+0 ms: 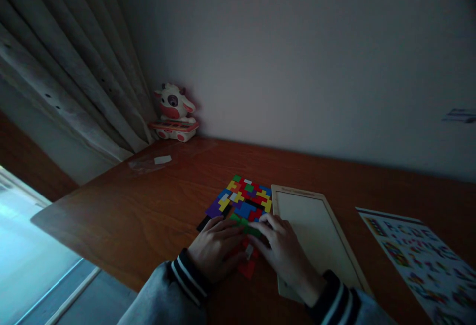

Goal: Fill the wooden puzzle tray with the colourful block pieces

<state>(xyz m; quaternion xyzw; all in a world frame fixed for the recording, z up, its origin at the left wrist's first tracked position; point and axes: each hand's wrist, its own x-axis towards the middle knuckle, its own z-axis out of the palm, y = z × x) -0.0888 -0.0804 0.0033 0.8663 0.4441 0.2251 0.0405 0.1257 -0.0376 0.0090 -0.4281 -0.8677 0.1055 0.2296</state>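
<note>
Colourful flat tetris-style puzzle pieces (246,209) lie fitted together in a block on the wooden table. My left hand (219,245) rests on the block's lower left side, its fingers stretched out flat towards the right and covering some pieces. My right hand (278,245) is at the lower right side, thumb and index finger bent round a green puzzle piece (253,229) that still lies among the others. Red pieces (247,268) show between the two hands. Just right of the block is a wooden tray (307,226) with a pale bottom, partly under my right forearm.
A printed pattern sheet (420,260) lies on the table (174,191) at the right. In the far left corner stands a cow-shaped toy (174,111), with a clear plastic bag (143,164) in front of it. A curtain (74,67) and a wall border the table.
</note>
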